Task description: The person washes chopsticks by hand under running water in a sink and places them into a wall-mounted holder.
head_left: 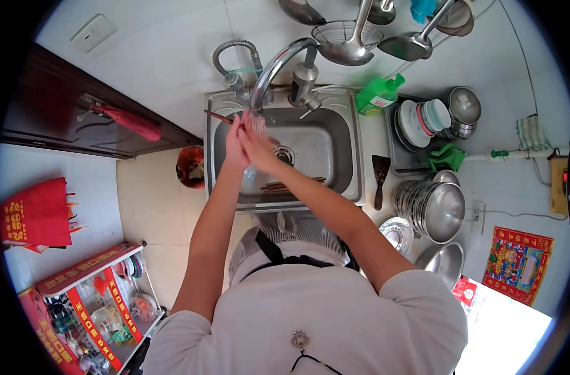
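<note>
Under the curved faucet (278, 65), my left hand (236, 147) and my right hand (258, 145) are pressed together. Brown chopsticks (218, 116) are held between them, sticking out at the upper left and, less clearly, at the right of my palms. How many are held is hidden. Water splashes over my fingers from the spout. Below is the metal sink (342, 150), with a round drain strainer (285, 154) near its middle. More chopsticks (291, 185) lie on the sink bottom close to the near edge.
Right of the sink stand a green bottle (380, 95), a dark spatula (380, 181), a tray with stacked bowls (433, 117), and stacked metal basins (444, 212). Ladles (353, 50) hang above the faucet. A red bin (191, 167) sits at the sink's left.
</note>
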Motion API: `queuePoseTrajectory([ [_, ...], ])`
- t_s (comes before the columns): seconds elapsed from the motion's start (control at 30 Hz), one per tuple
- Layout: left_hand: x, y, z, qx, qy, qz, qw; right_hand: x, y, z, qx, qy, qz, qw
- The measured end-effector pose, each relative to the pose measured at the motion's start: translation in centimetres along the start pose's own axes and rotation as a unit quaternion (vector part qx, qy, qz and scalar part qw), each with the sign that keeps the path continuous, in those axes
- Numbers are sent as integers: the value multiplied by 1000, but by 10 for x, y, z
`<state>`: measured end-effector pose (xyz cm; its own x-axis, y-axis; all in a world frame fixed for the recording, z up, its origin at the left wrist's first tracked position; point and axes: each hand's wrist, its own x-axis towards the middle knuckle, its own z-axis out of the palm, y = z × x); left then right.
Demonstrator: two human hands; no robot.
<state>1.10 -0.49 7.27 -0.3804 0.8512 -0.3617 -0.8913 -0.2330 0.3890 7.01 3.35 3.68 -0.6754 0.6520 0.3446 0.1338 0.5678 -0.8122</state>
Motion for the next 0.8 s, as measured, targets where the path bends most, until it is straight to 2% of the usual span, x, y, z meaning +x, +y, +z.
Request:
queuePoseTrajectory([
  [0.03, -4, -1, 9, -33, -28, -57, 997, 9, 6, -25, -225, -144, -39, 963],
  [0.13, -14, -7, 39, -32, -67, -20, 997, 24, -20, -44, -74, -21, 120, 990],
  [0.17, 0, -1, 19, -39, -59, -45, 996, 7, 8, -20, -280, -107, -13, 954],
  [0.2, 1, 3, 15, 2, -32, -33, 999, 0, -2, -19, -177, -75, 1, 981],
  [0.27, 3, 3, 12, 79, 25, -5, 997, -12, -29, -28, 32, -14, 26, 999],
  [0.3, 0, -2, 9, 24, 6, -46, 999, -5, -25, -39, 26, -80, 82, 993],
  [0.4, -23, -27, 39, -56, -64, -65, 994, 13, 18, -38, -63, 17, 174, 983],
  [0.43, -17, -31, 28, -59, -37, -63, 996, 10, 19, -42, -170, -55, 79, 981],
  [0.53, 6, -17, -2, 27, 48, -28, 998, -24, -11, -30, -12, -104, 104, 989],
  [0.57, 1, -14, 9, 12, 102, -11, 995, -25, -45, -32, 1, 28, 25, 999],
  [0.6, 2, -17, 7, -12, 50, -19, 999, -24, -35, -37, -85, -48, 2, 995],
  [0.67, 0, -22, -4, -57, -50, -36, 996, -20, 8, -42, -248, -199, -41, 947],
  [0.7, -16, -26, 23, -88, -59, -31, 994, -10, 37, -30, -177, -89, 21, 980],
  [0.8, -2, -35, 9, -83, -77, -15, 993, 3, -3, -50, -163, -90, 122, 975],
])
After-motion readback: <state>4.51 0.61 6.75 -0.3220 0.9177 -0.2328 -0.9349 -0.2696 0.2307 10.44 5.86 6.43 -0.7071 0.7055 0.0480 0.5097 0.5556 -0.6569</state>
